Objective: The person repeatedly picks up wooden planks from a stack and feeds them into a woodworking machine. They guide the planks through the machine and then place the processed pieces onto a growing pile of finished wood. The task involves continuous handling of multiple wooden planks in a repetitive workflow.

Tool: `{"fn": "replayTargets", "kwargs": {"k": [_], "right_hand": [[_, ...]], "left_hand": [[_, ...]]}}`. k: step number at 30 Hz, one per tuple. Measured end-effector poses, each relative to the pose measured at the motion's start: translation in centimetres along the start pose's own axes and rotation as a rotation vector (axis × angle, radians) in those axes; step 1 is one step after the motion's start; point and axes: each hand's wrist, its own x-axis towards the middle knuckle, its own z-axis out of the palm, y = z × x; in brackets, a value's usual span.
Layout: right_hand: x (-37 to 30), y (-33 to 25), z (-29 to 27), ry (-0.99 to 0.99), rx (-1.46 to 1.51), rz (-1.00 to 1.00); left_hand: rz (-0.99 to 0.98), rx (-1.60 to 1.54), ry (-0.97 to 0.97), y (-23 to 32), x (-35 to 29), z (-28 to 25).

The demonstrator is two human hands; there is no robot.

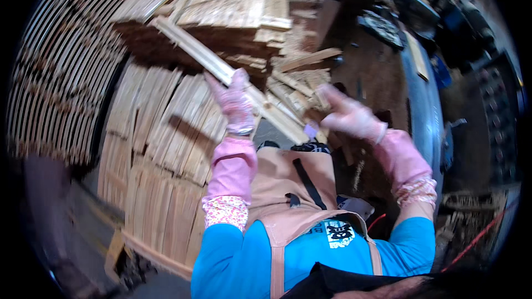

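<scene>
My left hand (237,105), in a pale pink and white glove, is closed round a long, light wooden slat (191,47). The slat slants from the stacked boards at the far left down toward my feet, and may be more than one piece laid together. My right hand (354,119), gloved the same way and a little blurred, hangs to the right of the slat's near end. Its fingers are stretched apart and hold nothing. Beneath and between both hands lies a loose heap of short wooden offcuts (291,88).
Rows of wooden boards (166,116) lie stacked at my left, with a taller board stack (221,3) beyond. A large pile of layered slats (61,66) stands at the far left. On the right runs a blue-grey metal edge (425,105), with dark machinery (493,116) past it.
</scene>
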Motion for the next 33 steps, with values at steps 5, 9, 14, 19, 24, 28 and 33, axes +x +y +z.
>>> {"fn": "replayTargets", "kwargs": {"k": [5, 9, 14, 19, 24, 28, 33], "right_hand": [[-7.4, -4.4, -0.6, 0.308, 0.067, 0.012], [-20.2, -2.8, -4.4, 0.781, -0.123, 0.288], [-29.9, 3.2, -4.9, 0.973, -0.738, 0.812], [-19.9, 7.3, -14.1, 1.186, -1.029, 0.572], [-6.6, 5.9, -21.5, 1.242, -0.848, 0.947], [-7.4, 8.8, -21.5, 1.075, -0.847, 0.681], [-19.7, 11.4, -18.6, 0.726, -0.87, 0.3]], "left_hand": [[-0.173, -0.096, -0.723, -0.9, -7.5, 13.1], [-0.305, 0.149, -0.923, -2.5, -8.5, 8.7], [-0.438, 0.486, -0.52, -11.6, -5.8, -7.5], [-0.497, 0.622, -0.241, -11.7, -5.1, -19.6], [-0.221, 1.206, 0.081, -3.3, -4.7, -30.5], [0.003, 1.9, 0.604, 7.3, -8.7, -45.1], [-0.782, 1.764, 1.222, 22.6, -22.7, -48.6]]}}
